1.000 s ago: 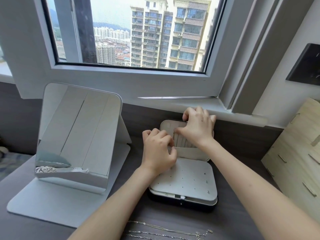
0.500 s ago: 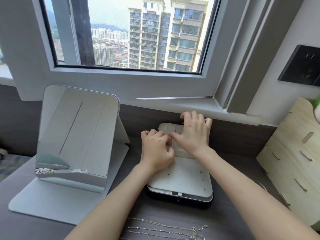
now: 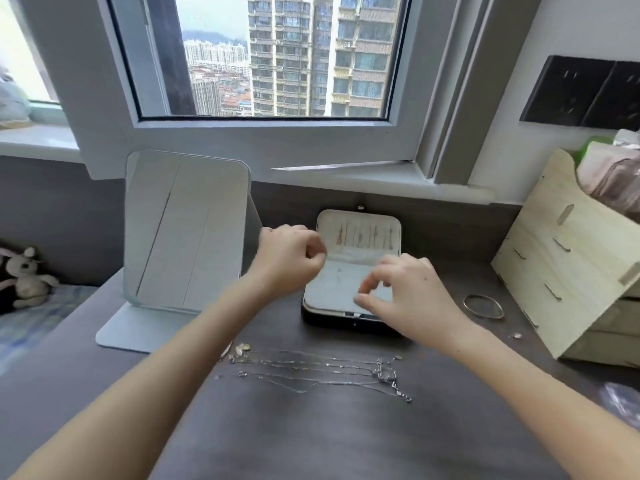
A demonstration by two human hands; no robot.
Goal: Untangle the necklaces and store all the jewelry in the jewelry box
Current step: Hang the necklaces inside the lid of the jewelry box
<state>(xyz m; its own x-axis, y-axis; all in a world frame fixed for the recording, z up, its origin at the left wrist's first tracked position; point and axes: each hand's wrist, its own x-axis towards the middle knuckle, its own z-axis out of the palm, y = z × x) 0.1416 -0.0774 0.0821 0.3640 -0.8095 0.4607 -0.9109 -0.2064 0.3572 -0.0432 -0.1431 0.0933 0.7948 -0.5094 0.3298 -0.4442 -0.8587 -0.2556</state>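
The jewelry box (image 3: pixel 313 299) stands open on the dark desk, its lid (image 3: pixel 360 220) upright with several thin chains hanging inside. My left hand (image 3: pixel 289 259) hovers as a curled fist just left of the lid and holds nothing I can see. My right hand (image 3: pixel 407 294) hangs over the box's front right corner with fingers loosely curved, thumb and forefinger apart. Several silver necklaces (image 3: pixel 311 370) lie stretched out side by side on the desk in front of the box. A silver bangle (image 3: pixel 483 306) and a small jewel piece (image 3: pixel 516 336) lie to the right of the box.
A white standing mirror (image 3: pixel 187 230) is left of the box. A wooden drawer organiser (image 3: pixel 571 271) stands at the right edge, a clear bag (image 3: pixel 623 400) near the desk's lower right. A plush rabbit (image 3: pixel 26 275) sits beyond the desk's left edge.
Both hands have drawn back from the box's lid toward me, uncovering the chains hung inside it. The view has pulled back, so the necklaces on the desk show in full.
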